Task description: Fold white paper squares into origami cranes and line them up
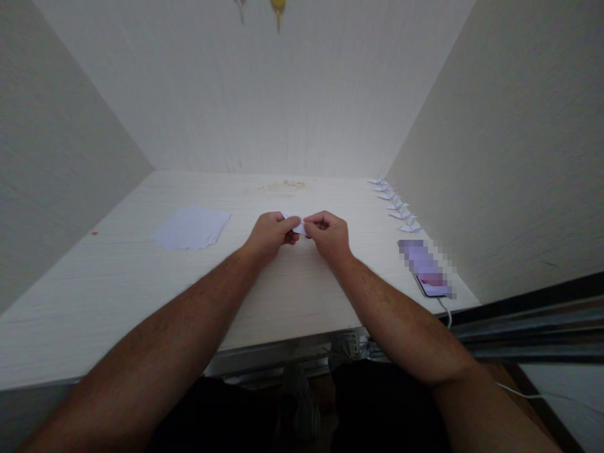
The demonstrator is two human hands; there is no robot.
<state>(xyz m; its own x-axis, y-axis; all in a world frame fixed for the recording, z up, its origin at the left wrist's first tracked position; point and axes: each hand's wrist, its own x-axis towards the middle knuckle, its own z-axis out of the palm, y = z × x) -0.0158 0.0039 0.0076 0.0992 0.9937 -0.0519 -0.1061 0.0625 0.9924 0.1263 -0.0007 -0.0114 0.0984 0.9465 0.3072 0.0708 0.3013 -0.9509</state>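
A small folded piece of white paper (299, 229) is held between my two hands over the middle of the table. My left hand (274, 234) is closed on its left side, with the thumb pressed on top. My right hand (330, 233) pinches the right end between thumb and forefinger. The fingers cover much of the paper, so its full folded shape is hidden.
A fanned stack of white paper sheets (193, 228) lies on the white table (283, 289) at left. Several folded paper cranes (397, 206) line the right wall. Nearer me is a phone (427, 270), its screen blurred, with a white cable (446, 313) over the table edge.
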